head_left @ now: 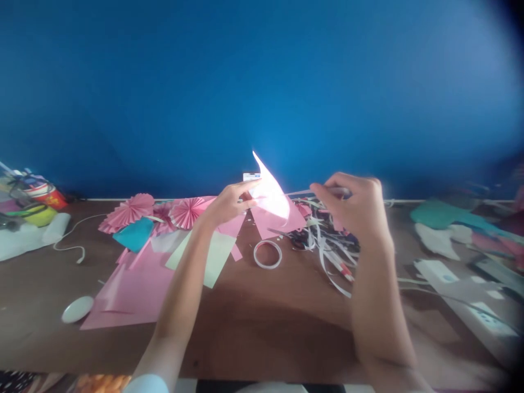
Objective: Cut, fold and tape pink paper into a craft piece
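My left hand (233,201) is raised over the brown table (262,327) and pinches the edge of a pink paper piece (271,194) that curls up to a bright point. My right hand (354,210) is closed to the right of the paper, its fingers round a thin pen-like stick (303,192) that points left towards the paper. Below the paper lies a white tape ring (267,254).
Pink paper sheets (131,289), folded pink fans (135,210) and a teal piece (134,233) lie at the left. A heap of paper strips and scraps (327,245) sits under my right hand. A white cable, a white oval object (77,309) and a power strip (462,297) also lie here. A blue wall stands behind.
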Demonstrator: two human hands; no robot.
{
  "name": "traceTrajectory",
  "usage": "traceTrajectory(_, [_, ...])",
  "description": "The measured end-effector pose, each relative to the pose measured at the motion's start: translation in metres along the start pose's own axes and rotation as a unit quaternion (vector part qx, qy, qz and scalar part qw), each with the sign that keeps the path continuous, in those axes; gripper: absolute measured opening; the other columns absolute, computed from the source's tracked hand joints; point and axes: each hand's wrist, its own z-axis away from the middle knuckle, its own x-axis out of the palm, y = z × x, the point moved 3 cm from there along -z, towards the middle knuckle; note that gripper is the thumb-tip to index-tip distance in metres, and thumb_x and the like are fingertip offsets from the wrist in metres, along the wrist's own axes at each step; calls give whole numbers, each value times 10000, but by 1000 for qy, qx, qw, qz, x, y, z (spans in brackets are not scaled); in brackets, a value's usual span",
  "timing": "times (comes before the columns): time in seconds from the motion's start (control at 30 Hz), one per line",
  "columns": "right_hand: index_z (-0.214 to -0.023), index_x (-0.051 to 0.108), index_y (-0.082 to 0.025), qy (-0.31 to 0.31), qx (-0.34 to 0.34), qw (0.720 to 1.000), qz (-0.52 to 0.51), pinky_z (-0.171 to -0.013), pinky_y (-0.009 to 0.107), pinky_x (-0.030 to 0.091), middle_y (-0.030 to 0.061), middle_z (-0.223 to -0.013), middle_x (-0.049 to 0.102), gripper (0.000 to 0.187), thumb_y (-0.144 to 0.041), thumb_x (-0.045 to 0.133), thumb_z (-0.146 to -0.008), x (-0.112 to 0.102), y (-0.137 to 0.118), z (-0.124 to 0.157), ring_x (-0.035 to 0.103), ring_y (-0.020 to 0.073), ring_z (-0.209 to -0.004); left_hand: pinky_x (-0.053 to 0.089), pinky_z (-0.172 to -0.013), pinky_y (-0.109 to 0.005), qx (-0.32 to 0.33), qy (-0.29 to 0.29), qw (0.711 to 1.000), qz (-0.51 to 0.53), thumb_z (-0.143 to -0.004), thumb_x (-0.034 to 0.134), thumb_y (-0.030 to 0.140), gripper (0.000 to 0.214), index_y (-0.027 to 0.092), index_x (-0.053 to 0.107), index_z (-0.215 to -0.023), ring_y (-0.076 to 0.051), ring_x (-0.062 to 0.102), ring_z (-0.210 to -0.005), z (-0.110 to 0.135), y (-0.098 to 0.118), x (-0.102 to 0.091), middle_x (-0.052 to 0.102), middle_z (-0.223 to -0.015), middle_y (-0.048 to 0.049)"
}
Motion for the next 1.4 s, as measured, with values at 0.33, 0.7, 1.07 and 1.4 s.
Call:
traceTrajectory(0.33, [-577,582,-232,40,37,998,32,-463,301,321,-1,-503,539,313,-412,690,-810,-3,15,-4,451,140,-474,515,-797,-293,-5,-147,989,-8,-888,591,326,570,302,455,-1441,-174,635,-930,13,13,3,582,-1382,-63])
traceTrajectory(0.7, [-866,720,-251,43,34,998,-19,-596,342,493,62,-798,729,149,-384,667,-826,8,31,-8,668,218,-699,527,-741,-274,12,-144,989,-33,-881,571,267,544,296,494,-1419,-170,671,-857,19,24,4,547,-1422,-53])
traceTrajectory(1.07, [-1173,667,-223,-44,97,991,-86,-496,304,508,53,-734,731,379,-388,666,-832,10,54,-11,657,188,-574,522,-731,-288,6,-159,987,-15,-904,542,286,454,299,567,-1358,-202,676,-934,10,9,5,678,-1244,-54])
traceTrajectory(1.4, [-840,671,-200,-148,147,978,-30,-304,197,316,27,-600,646,220,-419,671,-825,-1,53,-3,515,107,-387,519,-814,-310,-40,-141,989,-12,-897,551,300,405,286,609,-1298,-210,670,-995,8,3,2,676,-1242,-52])
